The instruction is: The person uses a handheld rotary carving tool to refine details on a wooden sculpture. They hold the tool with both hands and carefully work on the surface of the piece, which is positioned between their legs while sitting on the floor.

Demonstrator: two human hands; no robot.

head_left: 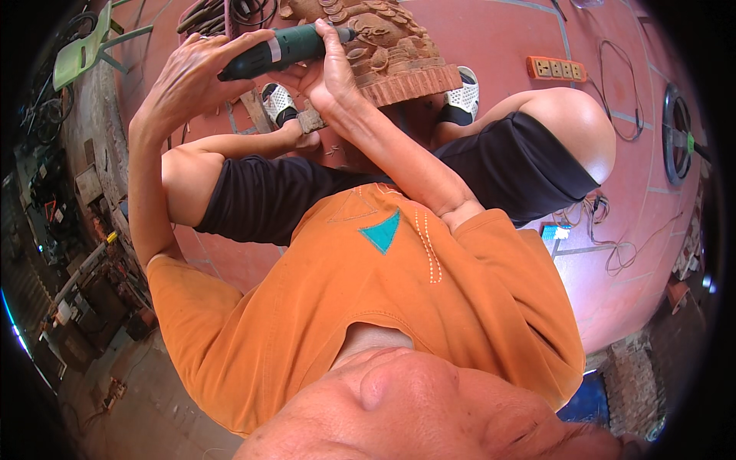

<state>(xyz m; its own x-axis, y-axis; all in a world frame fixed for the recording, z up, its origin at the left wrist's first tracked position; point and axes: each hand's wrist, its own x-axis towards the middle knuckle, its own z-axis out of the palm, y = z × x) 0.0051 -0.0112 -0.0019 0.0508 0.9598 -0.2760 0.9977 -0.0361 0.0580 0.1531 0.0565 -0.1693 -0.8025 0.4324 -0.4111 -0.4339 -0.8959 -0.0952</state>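
A dark green rotary tool (295,46) with a pale band lies across both my hands, its nose pointing right. My left hand (201,70) is closed around its rear end. Near the nose, my right hand (331,73) grips it with the thumb on top and fingers underneath. The tip is at a brown carved wooden sculpture (399,50) with raised rounded shapes and a grooved base; whether it touches the wood I cannot tell. The sculpture stands between my feet, its top cut off by the picture's edge. A small wood block (310,121) is below my right hand.
An orange power strip (556,69) and a loose cable (636,115) lie on the red tiled floor at right. Beyond them is a black ring-shaped object (676,134). A green chair (83,50) stands far left, above dark clutter. A pink basket (228,17) holds rod-like items.
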